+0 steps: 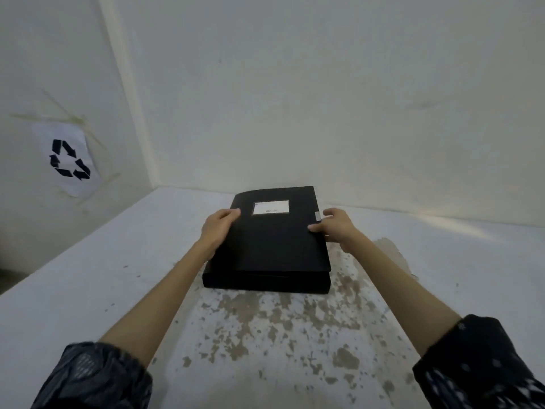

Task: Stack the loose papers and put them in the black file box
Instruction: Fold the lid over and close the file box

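The black file box (274, 246) lies flat and closed on the white table, with a white label (270, 207) near its far end and a small grey clasp on its right edge. My left hand (219, 227) grips the box's left edge, thumb on the lid. My right hand (336, 227) holds the right edge beside the clasp, thumb pressing on the lid. No loose papers are visible.
The table (118, 276) is white with worn brown patches in front of the box. It sits in a corner of white walls. A recycling sign (69, 159) is taped to the left wall. The table's left edge drops off at far left.
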